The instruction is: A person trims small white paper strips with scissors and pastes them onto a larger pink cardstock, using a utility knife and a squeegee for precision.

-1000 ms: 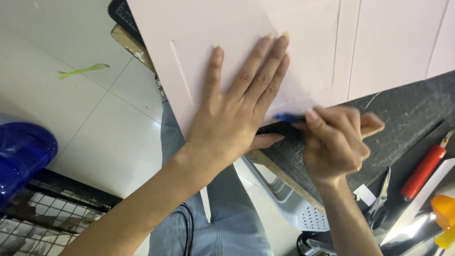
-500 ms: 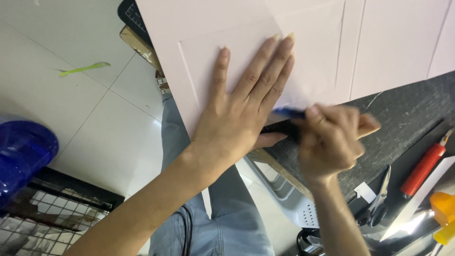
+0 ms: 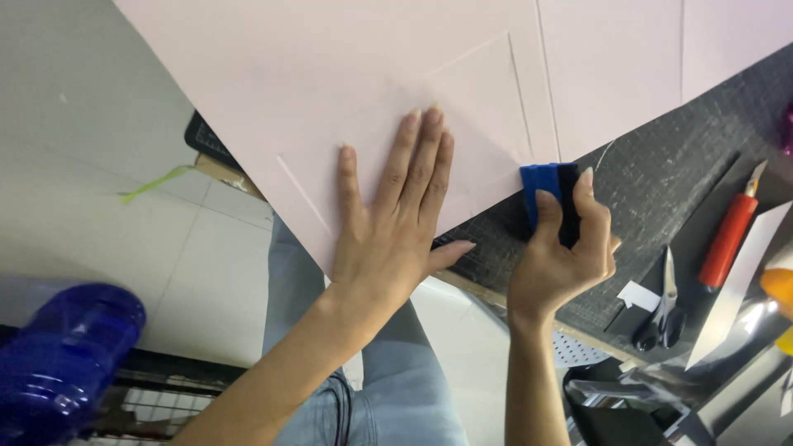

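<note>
Left hand (image 3: 392,239) flat, palm down, fingers (image 3: 413,157) extended together, thumb splayed; right hand (image 3: 562,256) curled, fingers pinched closed, wrist upright

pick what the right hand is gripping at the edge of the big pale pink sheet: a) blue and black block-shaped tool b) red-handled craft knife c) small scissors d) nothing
a, the right hand pinches a blue and black block-shaped tool against the edge of the big pale pink sheet; the red-handled craft knife and small scissors lie untouched on the dark cutting mat.

Bare forearms, sleeveless; light blue jeans (image 3: 388,405).
</note>
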